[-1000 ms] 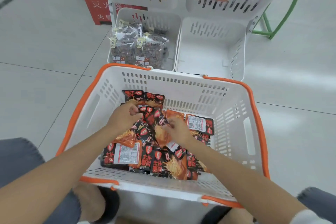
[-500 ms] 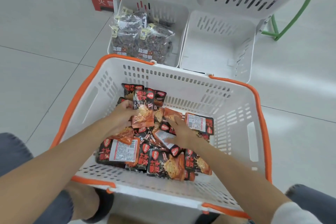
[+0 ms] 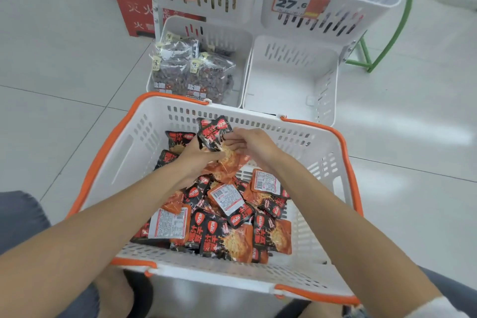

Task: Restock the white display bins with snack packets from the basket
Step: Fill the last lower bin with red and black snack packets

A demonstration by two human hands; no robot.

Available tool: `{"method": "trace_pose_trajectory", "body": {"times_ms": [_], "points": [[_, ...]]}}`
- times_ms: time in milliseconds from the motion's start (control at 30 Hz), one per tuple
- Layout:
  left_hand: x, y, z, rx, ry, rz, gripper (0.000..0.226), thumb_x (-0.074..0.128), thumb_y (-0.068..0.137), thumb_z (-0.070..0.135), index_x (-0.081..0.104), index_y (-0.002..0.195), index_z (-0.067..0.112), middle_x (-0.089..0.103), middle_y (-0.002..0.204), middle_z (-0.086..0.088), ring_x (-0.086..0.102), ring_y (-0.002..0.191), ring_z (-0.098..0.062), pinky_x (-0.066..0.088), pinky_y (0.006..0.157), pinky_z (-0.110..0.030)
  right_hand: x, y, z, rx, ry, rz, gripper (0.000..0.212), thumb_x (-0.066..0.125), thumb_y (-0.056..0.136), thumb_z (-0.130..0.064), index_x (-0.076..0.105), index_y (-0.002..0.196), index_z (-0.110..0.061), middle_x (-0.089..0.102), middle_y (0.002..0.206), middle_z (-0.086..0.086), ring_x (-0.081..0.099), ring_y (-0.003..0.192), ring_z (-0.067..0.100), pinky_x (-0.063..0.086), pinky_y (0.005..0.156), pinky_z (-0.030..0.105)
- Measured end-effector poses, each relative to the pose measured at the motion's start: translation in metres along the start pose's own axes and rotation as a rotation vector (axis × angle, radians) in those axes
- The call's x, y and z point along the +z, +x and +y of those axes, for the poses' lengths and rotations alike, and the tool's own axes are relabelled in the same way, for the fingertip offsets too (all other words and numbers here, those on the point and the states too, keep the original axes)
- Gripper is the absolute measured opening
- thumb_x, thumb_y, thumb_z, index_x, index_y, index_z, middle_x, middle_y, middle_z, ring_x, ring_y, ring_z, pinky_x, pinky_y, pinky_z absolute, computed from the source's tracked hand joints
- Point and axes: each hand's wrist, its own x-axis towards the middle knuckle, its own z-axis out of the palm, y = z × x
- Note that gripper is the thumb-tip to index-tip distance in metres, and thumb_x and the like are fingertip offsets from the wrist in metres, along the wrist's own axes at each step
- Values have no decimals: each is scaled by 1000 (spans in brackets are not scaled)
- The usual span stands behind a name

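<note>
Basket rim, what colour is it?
Orange. The basket rim runs round white slotted walls and shows best in the head view, the only view.

Bright, floor glare, blurred edges

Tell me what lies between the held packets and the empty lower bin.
In the head view, only the basket's slotted far wall stands between the held packets and the empty bin.
</note>
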Motion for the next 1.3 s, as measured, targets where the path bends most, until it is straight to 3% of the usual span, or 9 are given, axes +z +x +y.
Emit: {"method": "trace_pose_trajectory", "body": {"times_ms": [167,300,400,633,733,900,1000,1133,1300], "points": [[9,6,24,-25,-117,-4,66,62,95,23,26,150,18,62,129,-9,63,114,-24,51,93,-41,-17,-8,-1,-143,-42,-62,43,61,95,-15,45,134,-19,58,123,4,65,102,21,57,83,35],[33,8,51,232,336,35,47,39,104,40,37,145,18,49,133,7,53,106,-4,42,90,-24,-23,-10,-6,-83,318,-116,22,55,96,-5,55,116,-15,69,107,11,69,89,24,58,78,35],[39,22,77,311,468,-63,42,33,106,38,36,145,23,51,134,2,52,123,-17,45,101,-34,-51,7,-24,-141,366,-6,35,61,90,-2,55,124,-10,68,109,12,66,94,25,54,81,35],[41,103,125,509,692,93,33,46,102,36,51,126,14,58,104,-2,58,96,-23,46,86,-37,-139,59,-65,-341,101,269,29,67,83,7,60,106,-10,65,91,2,61,66,-3,44,56,8],[27,129,116,472,769,85,27,55,98,32,56,120,17,55,89,7,55,82,-13,45,73,-32,-156,94,-49,-367,-51,286,32,68,84,6,57,109,-9,61,88,2,57,70,4,44,58,12],[17,148,99,433,757,4,20,64,94,25,58,114,23,61,94,8,53,72,-11,42,63,-20,-156,147,-7,-242,-319,-43,24,67,81,12,57,92,-6,60,81,4,60,69,5,48,72,31],[16,157,98,373,724,-19,27,66,92,23,57,117,26,60,99,8,54,70,-10,47,67,-29,-157,154,2,51,-288,-333,30,78,79,-27,63,101,-16,63,102,-4,59,97,9,43,95,34],[12,164,99,321,801,-18,47,69,90,26,52,134,24,55,119,6,56,93,-12,51,83,-32,-154,167,5,121,-443,-375,46,74,73,-56,59,114,-39,46,138,-4,42,129,11,32,113,36],[15,165,101,261,852,-106,66,67,92,24,36,150,24,53,135,4,58,108,-17,48,88,-29,-146,172,4,103,-364,-453,34,69,87,-33,58,119,-42,34,151,-6,32,140,11,28,117,39]]}}
